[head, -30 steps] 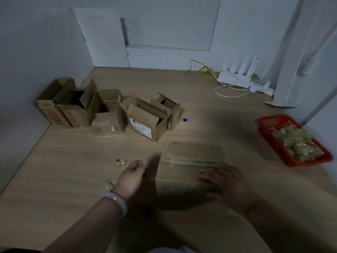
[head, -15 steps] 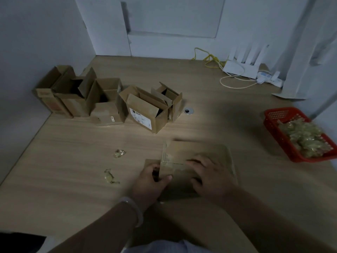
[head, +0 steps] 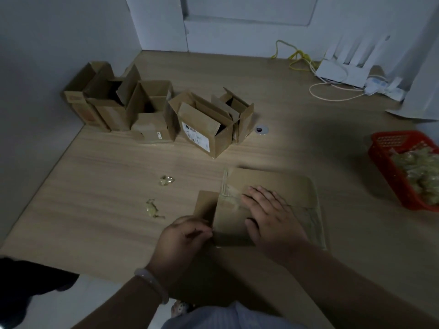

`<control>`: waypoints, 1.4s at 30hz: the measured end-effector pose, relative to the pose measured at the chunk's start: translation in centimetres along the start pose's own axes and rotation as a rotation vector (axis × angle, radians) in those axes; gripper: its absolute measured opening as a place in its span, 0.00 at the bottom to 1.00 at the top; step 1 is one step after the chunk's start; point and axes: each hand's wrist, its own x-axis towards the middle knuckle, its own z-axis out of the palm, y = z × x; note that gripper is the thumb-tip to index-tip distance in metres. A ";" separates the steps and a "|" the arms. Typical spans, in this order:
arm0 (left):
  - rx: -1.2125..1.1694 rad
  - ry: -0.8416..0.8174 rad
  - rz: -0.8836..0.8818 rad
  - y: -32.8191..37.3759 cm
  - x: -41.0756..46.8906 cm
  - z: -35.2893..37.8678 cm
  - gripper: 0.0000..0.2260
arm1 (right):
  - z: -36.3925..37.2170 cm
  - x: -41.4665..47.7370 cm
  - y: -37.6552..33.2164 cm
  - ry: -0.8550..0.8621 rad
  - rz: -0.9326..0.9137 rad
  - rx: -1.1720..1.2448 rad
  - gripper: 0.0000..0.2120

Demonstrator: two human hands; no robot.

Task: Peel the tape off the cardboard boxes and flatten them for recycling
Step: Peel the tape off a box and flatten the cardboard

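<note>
A brown cardboard box (head: 285, 186) lies in front of me on the wooden table (head: 107, 186), with clear tape along its top seam. My right hand (head: 270, 217) rests flat on the box top, fingers spread, pressing it down. My left hand (head: 183, 238), with a pale bracelet on the wrist, pinches at the box's near left edge beside a side flap (head: 204, 205). What the fingers pinch is too dim to make out. Two crumpled bits of peeled tape (head: 166, 180) (head: 152, 208) lie on the table to the left.
Several opened cardboard boxes (head: 202, 124) stand in a row at the back left by the wall. A red basket (head: 389, 176) of crumpled tape sits at the right edge. A white router (head: 344, 70) with cables is at the back right. A round metal grommet (head: 262, 129) is set in the table.
The box has gone from standing upright to lying lower under my right hand, which moved onto its top. My left hand came in from the left to the box's near edge.
</note>
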 end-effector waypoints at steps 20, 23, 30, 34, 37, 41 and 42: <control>-0.036 0.233 0.030 1.7 3.4 -0.8 0.04 | -0.1 -0.2 0.1 -0.016 0.007 0.009 0.27; 0.304 0.073 0.336 1.0 2.1 -1.1 0.05 | 0.0 -0.3 0.0 0.001 0.010 0.005 0.26; -0.137 -0.087 -0.059 0.8 1.7 -1.4 0.22 | 0.1 -0.2 0.1 -0.008 0.000 -0.009 0.27; -0.280 -0.343 -0.189 0.9 3.2 -3.4 0.22 | 0.0 -0.2 0.0 -0.016 0.001 -0.011 0.27; -0.353 -0.339 -0.234 1.0 4.2 -4.0 0.20 | 0.0 -0.2 0.0 -0.018 -0.001 -0.015 0.27; -0.490 -0.053 -0.268 1.2 4.8 -2.1 0.11 | 0.0 -0.2 0.1 -0.019 -0.002 -0.007 0.27; -0.443 0.043 -0.244 1.3 4.8 -1.6 0.08 | 0.0 -0.2 0.1 -0.022 -0.004 -0.003 0.27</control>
